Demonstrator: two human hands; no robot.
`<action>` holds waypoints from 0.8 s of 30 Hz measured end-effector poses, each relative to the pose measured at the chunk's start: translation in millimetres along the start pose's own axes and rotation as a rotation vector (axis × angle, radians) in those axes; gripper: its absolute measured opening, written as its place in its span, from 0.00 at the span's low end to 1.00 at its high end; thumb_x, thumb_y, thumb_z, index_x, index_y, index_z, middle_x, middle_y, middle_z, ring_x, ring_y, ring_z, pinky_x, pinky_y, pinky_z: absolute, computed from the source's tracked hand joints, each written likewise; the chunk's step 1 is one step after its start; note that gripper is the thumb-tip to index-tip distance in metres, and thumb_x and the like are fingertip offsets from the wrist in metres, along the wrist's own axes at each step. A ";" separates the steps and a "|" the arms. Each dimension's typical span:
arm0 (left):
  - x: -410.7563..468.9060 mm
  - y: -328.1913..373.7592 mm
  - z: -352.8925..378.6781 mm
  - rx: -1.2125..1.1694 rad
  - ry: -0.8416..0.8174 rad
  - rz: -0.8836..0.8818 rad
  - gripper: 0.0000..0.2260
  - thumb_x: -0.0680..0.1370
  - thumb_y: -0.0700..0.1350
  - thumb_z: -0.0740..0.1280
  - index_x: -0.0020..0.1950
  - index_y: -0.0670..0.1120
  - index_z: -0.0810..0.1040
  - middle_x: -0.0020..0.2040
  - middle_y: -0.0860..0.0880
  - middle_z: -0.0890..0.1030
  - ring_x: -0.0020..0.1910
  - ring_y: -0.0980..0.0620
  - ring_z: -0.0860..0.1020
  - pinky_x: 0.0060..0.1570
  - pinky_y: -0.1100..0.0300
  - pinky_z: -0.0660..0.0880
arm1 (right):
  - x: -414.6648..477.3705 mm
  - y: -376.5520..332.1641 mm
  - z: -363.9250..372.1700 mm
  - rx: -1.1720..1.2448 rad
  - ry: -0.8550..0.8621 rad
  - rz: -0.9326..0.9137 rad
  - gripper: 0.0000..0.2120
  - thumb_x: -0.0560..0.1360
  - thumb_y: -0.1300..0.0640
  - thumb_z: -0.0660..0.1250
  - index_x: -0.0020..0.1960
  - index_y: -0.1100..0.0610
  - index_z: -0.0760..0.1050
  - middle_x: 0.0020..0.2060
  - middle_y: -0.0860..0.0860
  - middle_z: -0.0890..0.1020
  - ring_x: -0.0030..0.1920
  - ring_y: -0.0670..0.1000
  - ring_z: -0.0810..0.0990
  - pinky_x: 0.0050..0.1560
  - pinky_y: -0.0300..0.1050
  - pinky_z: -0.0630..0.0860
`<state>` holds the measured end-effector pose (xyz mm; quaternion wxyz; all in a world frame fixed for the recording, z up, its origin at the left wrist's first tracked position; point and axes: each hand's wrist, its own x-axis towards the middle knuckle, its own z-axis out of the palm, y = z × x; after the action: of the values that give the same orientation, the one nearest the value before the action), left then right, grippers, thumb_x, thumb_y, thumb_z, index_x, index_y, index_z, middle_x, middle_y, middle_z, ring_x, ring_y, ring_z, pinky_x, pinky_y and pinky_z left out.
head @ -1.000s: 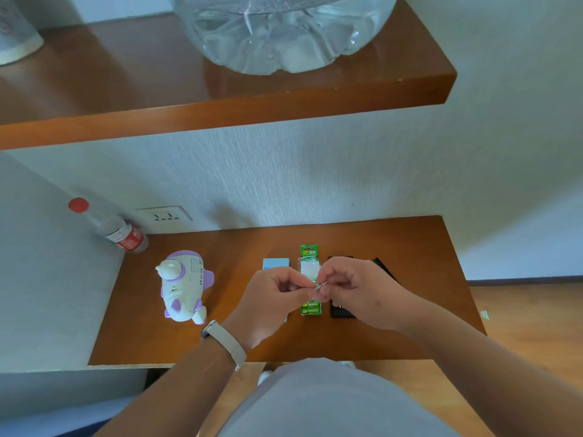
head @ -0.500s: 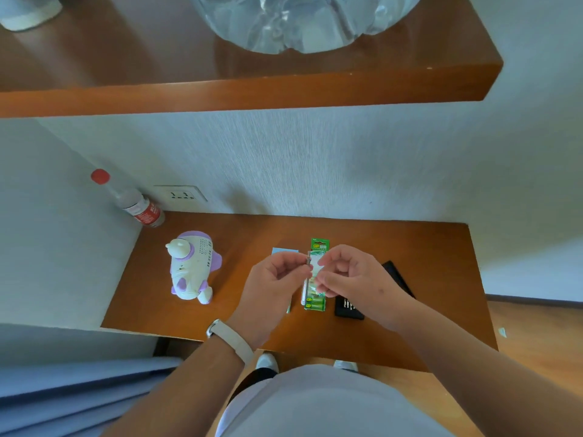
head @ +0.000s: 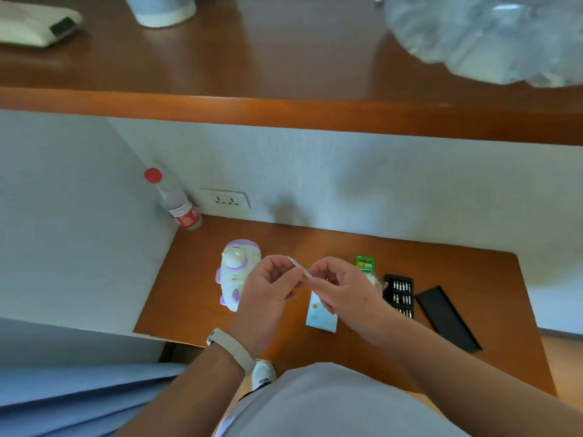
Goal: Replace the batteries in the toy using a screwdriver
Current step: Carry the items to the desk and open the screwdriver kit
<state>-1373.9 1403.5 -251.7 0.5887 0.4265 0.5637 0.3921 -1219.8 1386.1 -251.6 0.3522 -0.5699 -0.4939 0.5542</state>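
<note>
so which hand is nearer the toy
Left. The left hand overlaps the toy's edge in view; the right hand, gripping the screwdriver, is farther right over the blue box.

Person wears cream wristband (head: 232,350), grey shirt (head: 331,402), white shoe (head: 263,373).

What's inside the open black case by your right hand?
Rows of small silvery bits sit in the black case. The right hand and wrist hide its near end, so what lies there cannot be seen.

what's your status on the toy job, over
Left hand and right hand pinch the screwdriver. Toy on table, not in hand. Nothing blocking it.
</note>
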 end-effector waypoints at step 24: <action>99.5 -67.9 -191.0 0.318 -0.126 -0.196 0.15 0.79 0.54 0.69 0.63 0.53 0.71 0.56 0.55 0.77 0.54 0.58 0.76 0.47 0.64 0.73 | 94.8 6.9 136.1 0.555 0.373 0.373 0.08 0.77 0.61 0.63 0.39 0.57 0.71 0.29 0.51 0.69 0.29 0.47 0.66 0.28 0.38 0.66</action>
<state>-1560.2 1486.5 -348.8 0.5835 0.4809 0.6193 0.2115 -1361.6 1454.8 -303.8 0.4702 -0.6240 -0.1400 0.6082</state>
